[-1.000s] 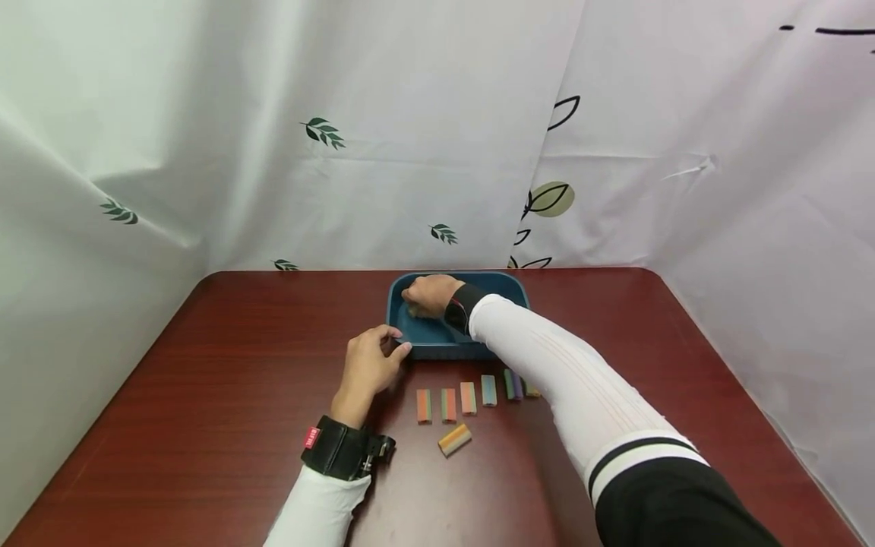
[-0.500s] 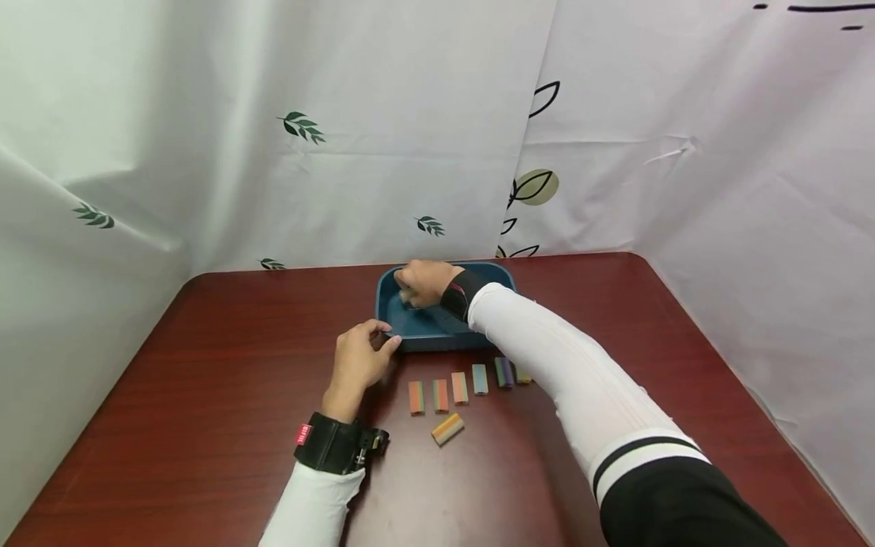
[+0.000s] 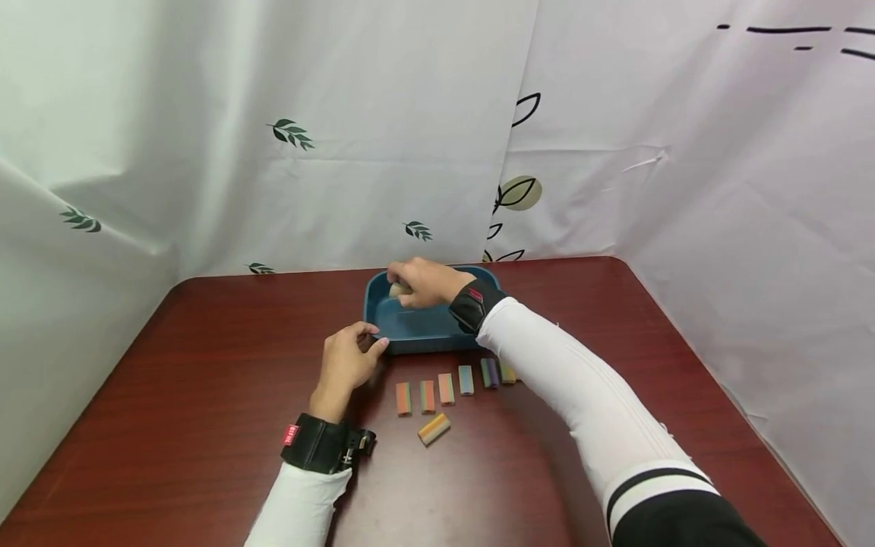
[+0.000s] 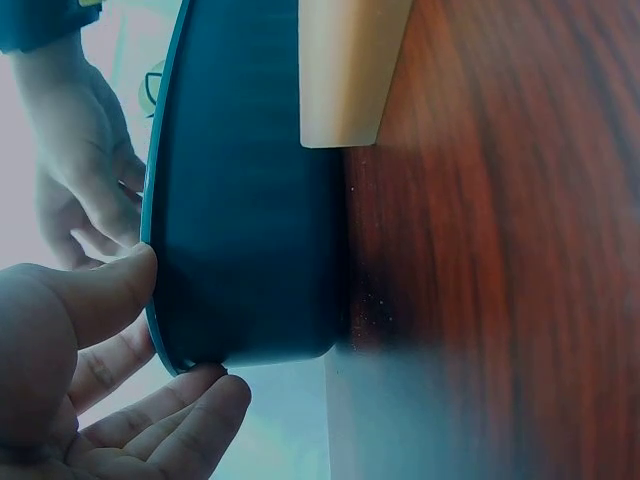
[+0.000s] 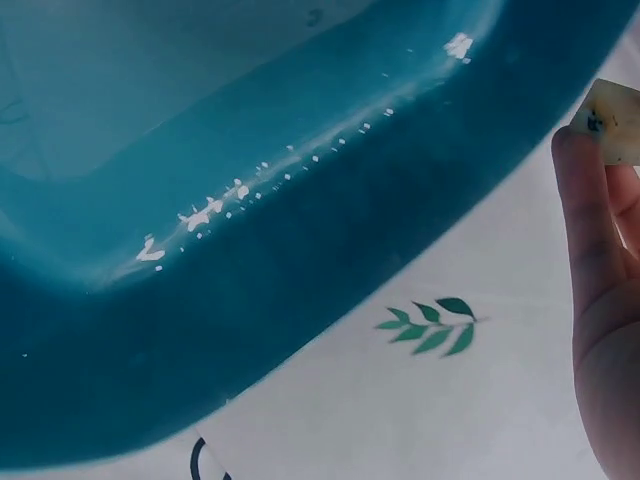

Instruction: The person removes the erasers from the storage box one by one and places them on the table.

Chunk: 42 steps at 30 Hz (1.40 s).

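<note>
At the back of the table lies a blue tray (image 3: 420, 346). My left hand (image 3: 345, 365) grips its near left corner; in the left wrist view the thumb is on the rim and the fingers curl at the corner of the tray wall (image 4: 240, 200). My right hand (image 3: 427, 282) is over the tray's left part and pinches a small pale cream block (image 3: 399, 290). That block (image 5: 618, 122) shows dark smudges on one end in the right wrist view, where only part of my right hand (image 5: 610, 300) appears.
Several small two-coloured blocks stand in a row before the tray, among them an orange and green one (image 3: 403, 399) and a blue one (image 3: 466, 380). Nearer lies a yellow and cream block (image 3: 434, 430). A white leaf-print curtain (image 3: 383, 152) hangs behind the table (image 3: 205, 395).
My right hand has lifted slightly within the tray, and the pale block shows more clearly. My left hand keeps its hold on the corner. The whole head view has shifted.
</note>
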{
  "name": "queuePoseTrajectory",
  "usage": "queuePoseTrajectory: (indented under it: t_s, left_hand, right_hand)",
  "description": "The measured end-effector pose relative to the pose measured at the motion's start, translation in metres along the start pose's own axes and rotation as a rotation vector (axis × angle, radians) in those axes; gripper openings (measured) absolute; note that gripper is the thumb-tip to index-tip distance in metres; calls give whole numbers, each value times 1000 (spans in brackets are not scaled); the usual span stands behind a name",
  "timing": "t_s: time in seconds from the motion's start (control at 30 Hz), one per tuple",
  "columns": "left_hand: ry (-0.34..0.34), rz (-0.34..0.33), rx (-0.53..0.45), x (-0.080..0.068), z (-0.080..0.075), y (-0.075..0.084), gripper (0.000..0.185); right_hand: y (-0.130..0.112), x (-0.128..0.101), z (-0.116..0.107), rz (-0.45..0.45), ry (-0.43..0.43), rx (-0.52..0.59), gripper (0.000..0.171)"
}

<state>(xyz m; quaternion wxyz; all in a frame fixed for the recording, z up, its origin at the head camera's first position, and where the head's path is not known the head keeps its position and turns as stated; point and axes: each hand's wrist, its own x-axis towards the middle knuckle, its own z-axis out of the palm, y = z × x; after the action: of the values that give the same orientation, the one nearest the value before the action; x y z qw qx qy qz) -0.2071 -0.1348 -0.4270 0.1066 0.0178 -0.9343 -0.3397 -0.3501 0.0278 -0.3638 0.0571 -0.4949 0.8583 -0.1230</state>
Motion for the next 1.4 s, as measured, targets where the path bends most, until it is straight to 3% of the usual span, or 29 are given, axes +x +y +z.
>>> queuePoseTrajectory:
  t_s: [0.4,0.67,0.83,1.07,1.4]
  left_hand:
    - [0,24,9,1,-1,-2,31]
    - [-4,3,12,2,-1,-2,30]
    - [-22,-11,8,1,-1,-1,31]
    - [-36,-17,19,2,-1,-1,33]
    - [-43,-28,1,2,-1,1,32]
  right_hand:
    - [-22,-43,-9,-19,87,128,26]
    - [-30,-76,12,14,209,152,24]
    - [-36,-99,24,73,241,181,17]
    - [-42,-128,40,136,225,224,16]
    - [-45,-154,54,214,84,387,21]
